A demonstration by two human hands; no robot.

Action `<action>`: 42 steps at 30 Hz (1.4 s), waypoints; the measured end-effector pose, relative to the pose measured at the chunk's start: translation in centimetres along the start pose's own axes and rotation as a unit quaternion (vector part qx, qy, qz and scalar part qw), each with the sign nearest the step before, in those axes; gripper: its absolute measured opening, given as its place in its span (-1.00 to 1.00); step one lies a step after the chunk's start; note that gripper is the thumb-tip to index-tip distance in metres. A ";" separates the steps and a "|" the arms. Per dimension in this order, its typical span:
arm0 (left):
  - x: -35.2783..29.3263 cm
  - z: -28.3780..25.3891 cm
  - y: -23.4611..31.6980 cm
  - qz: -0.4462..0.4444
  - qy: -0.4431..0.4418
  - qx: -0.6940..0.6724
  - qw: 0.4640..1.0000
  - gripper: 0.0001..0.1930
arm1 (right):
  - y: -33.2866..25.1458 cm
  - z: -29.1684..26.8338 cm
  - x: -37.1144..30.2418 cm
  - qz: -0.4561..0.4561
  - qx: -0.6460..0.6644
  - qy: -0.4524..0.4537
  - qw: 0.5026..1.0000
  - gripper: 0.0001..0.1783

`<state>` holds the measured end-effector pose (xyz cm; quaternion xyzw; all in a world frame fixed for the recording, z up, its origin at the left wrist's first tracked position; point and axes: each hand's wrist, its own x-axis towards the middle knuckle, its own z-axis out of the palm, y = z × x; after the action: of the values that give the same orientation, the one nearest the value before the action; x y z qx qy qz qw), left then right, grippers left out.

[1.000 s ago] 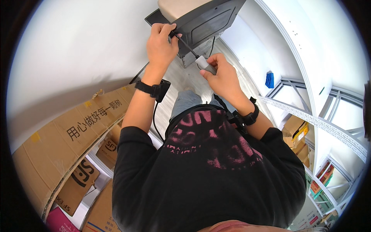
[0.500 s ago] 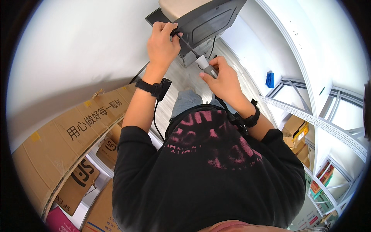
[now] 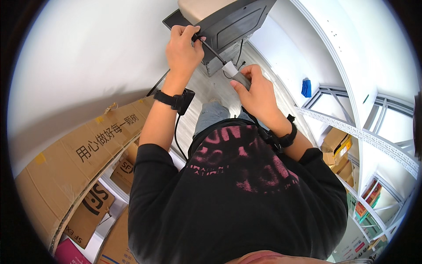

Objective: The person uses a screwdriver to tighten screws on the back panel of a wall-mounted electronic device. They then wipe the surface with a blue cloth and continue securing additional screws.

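Observation:
My right hand is closed round the grey handle of a screwdriver, which has a white collar and a long dark shaft. The shaft slants up and left to my left hand. There my left fingers are pinched on a small black part at the shaft's far end. Its exact shape is hidden by the fingers. Just beyond the fingers stands a dark grey panel with a raised outline, under a beige body. Whether the screwdriver's tip touches the panel cannot be made out.
A long cardboard sheet runs along the left, with cardboard boxes below it. White metal shelving on the right holds an open carton and a blue item. A black cable hangs below the panel.
The screwdriver's handle has turned in my right hand, and its light patch no longer shows. My right hand has shifted slightly; my left hand keeps its pinch.

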<state>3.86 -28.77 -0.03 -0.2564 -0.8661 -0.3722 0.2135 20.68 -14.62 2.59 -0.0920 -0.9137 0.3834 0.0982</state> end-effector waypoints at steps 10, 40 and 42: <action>0.2 -0.1 0.0 -0.016 -0.012 0.013 1.000 -0.70 | -1.1 -1.1 0.3 0.187 0.243 -0.160 0.938 -0.72; -0.2 0.3 0.3 -0.020 0.017 0.018 0.999 -0.71 | 0.1 -1.0 0.7 0.192 0.311 -0.146 0.920 -0.55; 0.1 0.4 0.3 -0.015 0.017 0.012 1.000 -0.71 | 0.2 -2.0 1.6 0.315 0.479 -0.215 0.791 -0.54</action>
<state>3.89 -28.27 -0.11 -0.2342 -0.8705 -0.3694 0.2254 19.68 -12.68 3.98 -0.2308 -0.5311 0.7914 -0.1959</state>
